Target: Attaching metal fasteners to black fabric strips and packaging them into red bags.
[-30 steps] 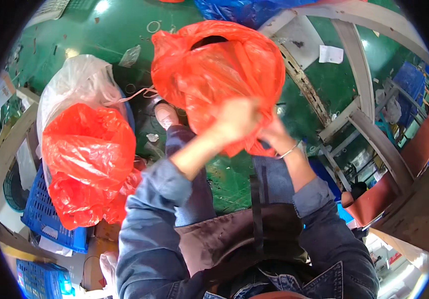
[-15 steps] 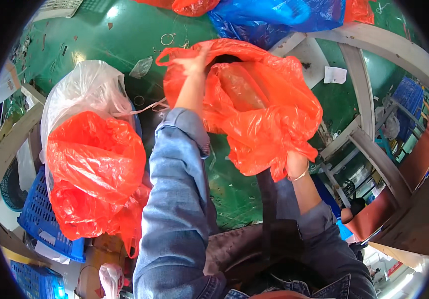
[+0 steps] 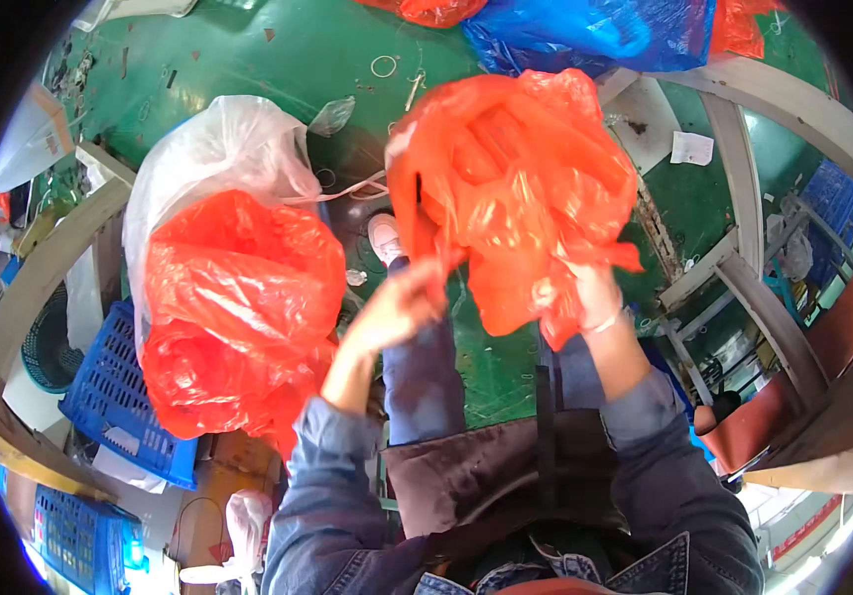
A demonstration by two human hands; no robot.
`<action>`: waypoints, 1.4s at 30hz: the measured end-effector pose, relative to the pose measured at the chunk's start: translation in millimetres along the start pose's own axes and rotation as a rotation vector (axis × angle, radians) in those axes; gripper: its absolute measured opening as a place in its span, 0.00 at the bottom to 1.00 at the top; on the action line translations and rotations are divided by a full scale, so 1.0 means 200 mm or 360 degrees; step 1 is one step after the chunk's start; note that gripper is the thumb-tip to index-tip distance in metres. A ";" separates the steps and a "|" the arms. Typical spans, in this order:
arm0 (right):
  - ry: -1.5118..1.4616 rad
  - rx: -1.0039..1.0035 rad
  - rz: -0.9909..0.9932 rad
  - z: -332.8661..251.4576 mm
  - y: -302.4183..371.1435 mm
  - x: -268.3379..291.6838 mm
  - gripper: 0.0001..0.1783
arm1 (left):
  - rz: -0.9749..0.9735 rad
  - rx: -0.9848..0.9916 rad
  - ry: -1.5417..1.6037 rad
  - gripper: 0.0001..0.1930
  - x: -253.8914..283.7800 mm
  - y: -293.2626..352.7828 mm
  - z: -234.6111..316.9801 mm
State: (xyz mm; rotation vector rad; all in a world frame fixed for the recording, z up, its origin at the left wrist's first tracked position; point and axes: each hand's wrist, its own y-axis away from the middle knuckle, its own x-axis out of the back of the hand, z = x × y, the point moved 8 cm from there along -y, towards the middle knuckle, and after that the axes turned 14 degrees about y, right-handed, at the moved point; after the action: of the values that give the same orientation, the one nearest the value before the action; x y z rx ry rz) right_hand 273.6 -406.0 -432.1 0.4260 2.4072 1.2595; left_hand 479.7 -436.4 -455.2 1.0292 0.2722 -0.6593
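Observation:
A thin orange-red plastic bag (image 3: 516, 169) spreads out in front of me over the green floor, its film puffed and creased. My right hand (image 3: 593, 296) is closed round gathered film at the bag's lower right. At its lower left, my left hand (image 3: 402, 305) pinches a narrow strip of the same bag; the fingertips are slightly blurred. The film hides whatever may lie inside. To the left, a second orange-red plastic bag (image 3: 243, 288) lies crumpled against a whitish translucent bag (image 3: 213, 144).
A blue plastic bag (image 3: 585, 35) lies at the far edge. Grey frame bars (image 3: 739, 169) stand to the right. On the left are a blue slotted crate (image 3: 134, 387) and a dark green basket (image 3: 47, 347). A white paper slip (image 3: 692, 148) rests beyond the frame.
My left hand has come back from the bag's far left rim to its near left side, drawing film along. The bag's opening is now covered; my right hand still grips it.

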 end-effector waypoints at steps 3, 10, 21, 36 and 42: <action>-0.0733 0.0001 -0.0402 0.02 -0.05 -0.40 0.22 | -0.0325 -0.0139 -0.0312 0.22 -0.23 0.29 0.00; 0.0866 -0.0637 -0.0199 0.78 -0.36 -0.43 0.23 | 0.0145 -0.0582 0.0599 0.47 -0.23 0.37 0.26; 0.1845 -0.0751 0.1700 0.22 -0.51 0.61 0.40 | 0.0376 -0.0573 0.0710 0.44 -0.11 0.49 0.23; 0.0512 0.1042 -0.0085 -1.19 0.19 -0.38 0.09 | 0.0248 -0.0909 0.0378 0.24 -0.21 0.23 1.13; 0.0239 0.1079 0.0083 -1.22 0.33 -0.31 0.18 | 0.0267 -0.1171 0.0103 0.20 -0.12 0.24 1.41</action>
State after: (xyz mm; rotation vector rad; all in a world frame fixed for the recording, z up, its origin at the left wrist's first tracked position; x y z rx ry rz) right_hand 218.4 -569.4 -237.9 0.5956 2.9302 0.4641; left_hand 465.1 -653.9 -267.2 0.3599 0.4385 -0.3247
